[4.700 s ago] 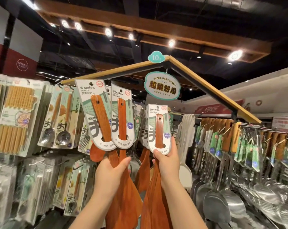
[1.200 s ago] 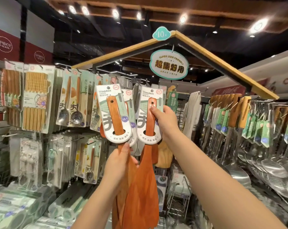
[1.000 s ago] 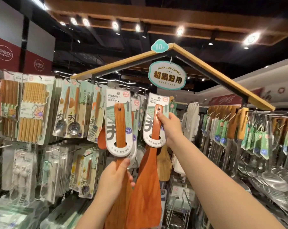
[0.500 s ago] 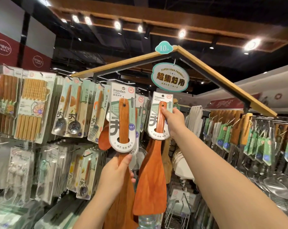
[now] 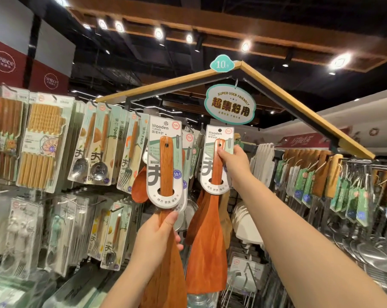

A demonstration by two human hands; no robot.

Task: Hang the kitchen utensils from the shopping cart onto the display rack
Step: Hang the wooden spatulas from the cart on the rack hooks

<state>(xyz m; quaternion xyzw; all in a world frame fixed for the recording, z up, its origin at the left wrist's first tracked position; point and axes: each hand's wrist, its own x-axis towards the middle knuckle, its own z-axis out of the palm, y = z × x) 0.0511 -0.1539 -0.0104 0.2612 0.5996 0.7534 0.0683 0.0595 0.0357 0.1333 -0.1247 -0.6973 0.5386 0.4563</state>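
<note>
Two carded wooden turners are held up in front of the display rack (image 5: 299, 112). My left hand (image 5: 157, 238) grips the handle of the left wooden turner (image 5: 165, 170) just below its white card; a second card shows behind it. My right hand (image 5: 234, 165) pinches the top of the handle of the right wooden turner (image 5: 212, 247), whose card hole sits near the rack's hook line. More turners hang behind it. The shopping cart is out of view.
Packs of chopsticks (image 5: 41, 147), spoons (image 5: 94, 150) and forks (image 5: 130, 156) hang at the left. Steel ladles and skimmers (image 5: 354, 196) hang at the right. An oval green sign (image 5: 230, 104) dangles from the roof-shaped frame above the turners.
My right hand has lifted the right turner higher and further in toward the rack hooks. My left hand has kept its turner raised, turning the card to face me.
</note>
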